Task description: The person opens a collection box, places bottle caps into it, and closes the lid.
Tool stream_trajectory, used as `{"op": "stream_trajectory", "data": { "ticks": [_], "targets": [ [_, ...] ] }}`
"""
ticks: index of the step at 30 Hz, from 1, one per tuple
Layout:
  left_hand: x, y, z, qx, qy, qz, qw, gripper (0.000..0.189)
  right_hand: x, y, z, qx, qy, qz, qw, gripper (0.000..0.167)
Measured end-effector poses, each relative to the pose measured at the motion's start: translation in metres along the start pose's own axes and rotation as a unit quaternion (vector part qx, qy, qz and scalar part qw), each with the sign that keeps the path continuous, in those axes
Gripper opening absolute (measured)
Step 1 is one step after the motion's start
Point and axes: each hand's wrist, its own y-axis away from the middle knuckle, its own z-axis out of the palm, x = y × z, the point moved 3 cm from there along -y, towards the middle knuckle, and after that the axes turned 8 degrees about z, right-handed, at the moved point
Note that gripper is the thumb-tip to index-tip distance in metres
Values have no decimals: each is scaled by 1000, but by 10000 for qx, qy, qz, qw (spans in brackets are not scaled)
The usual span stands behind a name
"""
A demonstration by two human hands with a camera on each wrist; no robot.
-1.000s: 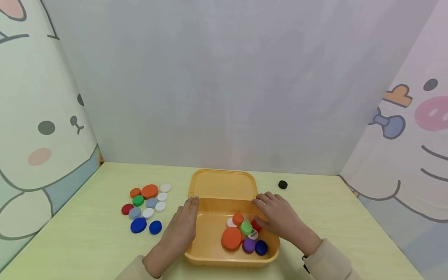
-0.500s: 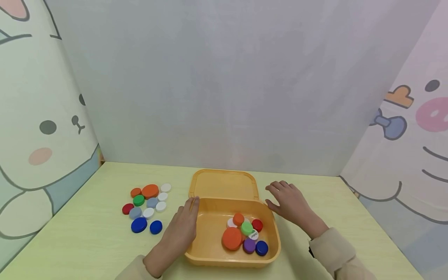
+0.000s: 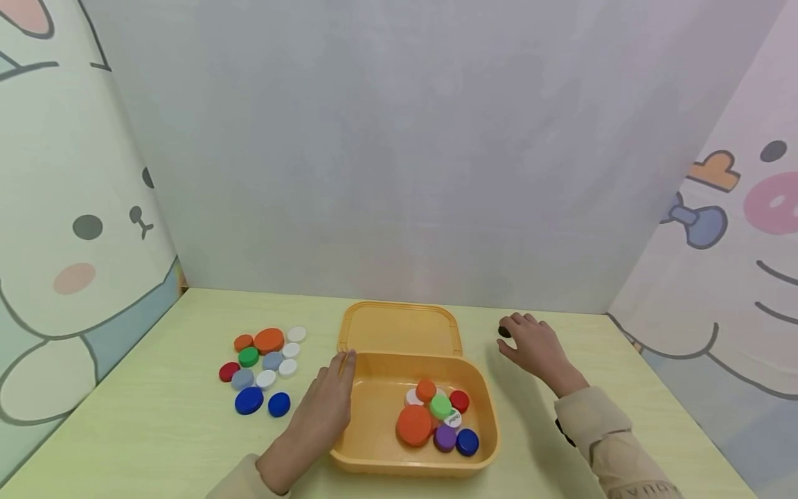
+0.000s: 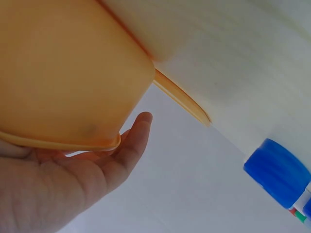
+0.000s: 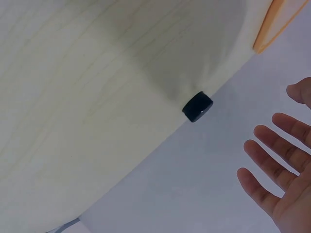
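My left hand (image 3: 324, 398) rests along the left rim of an orange-yellow plastic box (image 3: 374, 464), its fingers loosely extended by the back left corner. In the left wrist view the fingers of that hand (image 4: 97, 174) reach past the rim at the corner. At the back right, my right hand (image 3: 536, 350) is held over the table with its fingers spread, right by a small black bottle cap (image 3: 504, 333). The right wrist view shows the black cap (image 5: 198, 107) apart from the fingertips. Inside the box lie several caps, among them a large orange cap (image 3: 414, 425) and a purple cap (image 3: 445, 438).
The box's yellow lid (image 3: 399, 329) lies flat behind it. To the left, several loose caps are spread on the table (image 3: 156, 430), including a green cap (image 3: 249, 357) and a blue cap (image 3: 249, 400). A grey curtain (image 3: 399, 152) stands at the back.
My right hand has left the box's right back corner and moved right and back to the black cap. The red cap in the box is uncovered. The left hand stays in place.
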Motion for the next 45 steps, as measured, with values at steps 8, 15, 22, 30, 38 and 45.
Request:
{"op": "stream_trajectory", "data": {
  "ticks": [8,15,22,30,38,45],
  "targets": [
    [0,-1,0,20,-47,13,10000,57,16,-5,9,-197,74,215,9995,27],
    [1,-1,-1,21,-4,26,10000,56,28,-8,20,-729,34,612,9955,29],
    [1,-1,-1,24,20,15,10000,56,37,-10,29,-1175,-76,902,9889,35],
    [1,0,0,180,-33,88,9998,55,45,-12,41,-1612,-303,1209,9790,38],
    [2,0,1,97,-9,57,9999,57,47,-16,51,-1963,-286,1376,9704,40],
    [1,0,1,128,-73,43,9999,56,45,-21,53,-2100,-251,1383,9676,41]
  ]
}}
